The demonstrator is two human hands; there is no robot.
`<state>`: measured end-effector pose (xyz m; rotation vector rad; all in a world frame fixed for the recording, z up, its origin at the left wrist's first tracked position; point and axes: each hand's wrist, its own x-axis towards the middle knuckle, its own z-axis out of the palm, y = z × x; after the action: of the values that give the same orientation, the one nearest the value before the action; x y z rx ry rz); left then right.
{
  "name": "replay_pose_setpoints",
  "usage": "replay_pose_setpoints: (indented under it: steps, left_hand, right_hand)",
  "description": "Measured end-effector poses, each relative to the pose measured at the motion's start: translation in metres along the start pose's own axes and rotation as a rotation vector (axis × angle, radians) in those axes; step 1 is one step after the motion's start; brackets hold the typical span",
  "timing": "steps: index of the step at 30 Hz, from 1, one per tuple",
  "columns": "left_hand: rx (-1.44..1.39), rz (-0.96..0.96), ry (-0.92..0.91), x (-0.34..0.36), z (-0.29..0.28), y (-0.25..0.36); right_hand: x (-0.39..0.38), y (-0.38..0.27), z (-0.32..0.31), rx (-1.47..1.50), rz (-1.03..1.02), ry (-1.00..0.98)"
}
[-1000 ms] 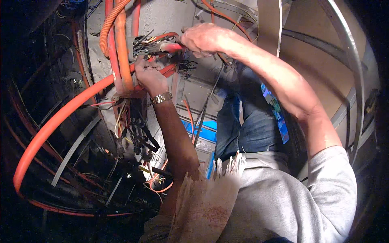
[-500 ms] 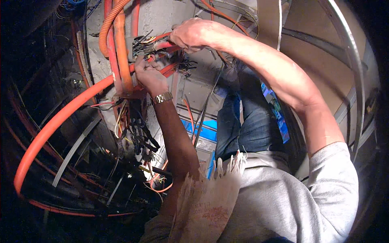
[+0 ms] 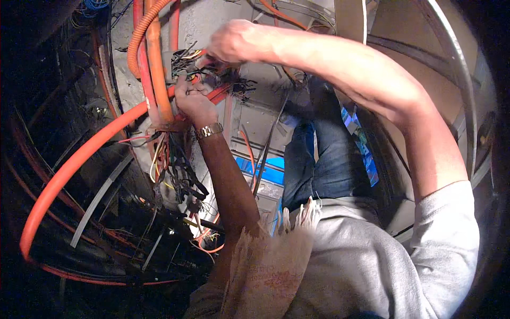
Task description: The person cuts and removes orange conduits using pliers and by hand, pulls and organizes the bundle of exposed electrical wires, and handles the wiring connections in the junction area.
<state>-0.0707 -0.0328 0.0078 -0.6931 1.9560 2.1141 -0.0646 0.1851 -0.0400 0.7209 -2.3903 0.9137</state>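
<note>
Head view: wire bundle (image 3: 186, 58) lies just right of the upright orange pipe (image 3: 156, 61), roughly crosswise; left hand (image 3: 196, 105) nearer the pipe, fingers curled at the bundle; right hand (image 3: 231, 44) farther right, blurred; both grips unclear.

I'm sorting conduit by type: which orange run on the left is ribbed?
The corrugated orange conduit bowing leftward from the top edge; the upright orange conduit beside it and the long, sweeping orange conduit lower down have smooth walls.
</note>
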Motion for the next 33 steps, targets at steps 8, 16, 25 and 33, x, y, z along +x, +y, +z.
replay_pose_setpoints:
  steps: [8,16,25,33]
  left_hand:
    - [0.021,-0.132,-0.140,0.016,-0.027,-0.002]
    - [0.165,-0.099,-0.196,0.005,-0.023,0.018]
    - [0.054,-0.037,-0.094,0.019,-0.025,-0.002]
    - [0.335,0.186,0.250,0.006,0.005,0.001]
  right_hand:
    - [-0.024,-0.085,0.005,0.588,1.027,-0.552]
    - [-0.045,-0.090,0.052,0.779,1.140,-0.317]
    - [-0.051,-0.035,0.027,0.542,0.854,-0.513]
    - [-0.103,-0.129,0.014,1.029,0.990,-0.256]
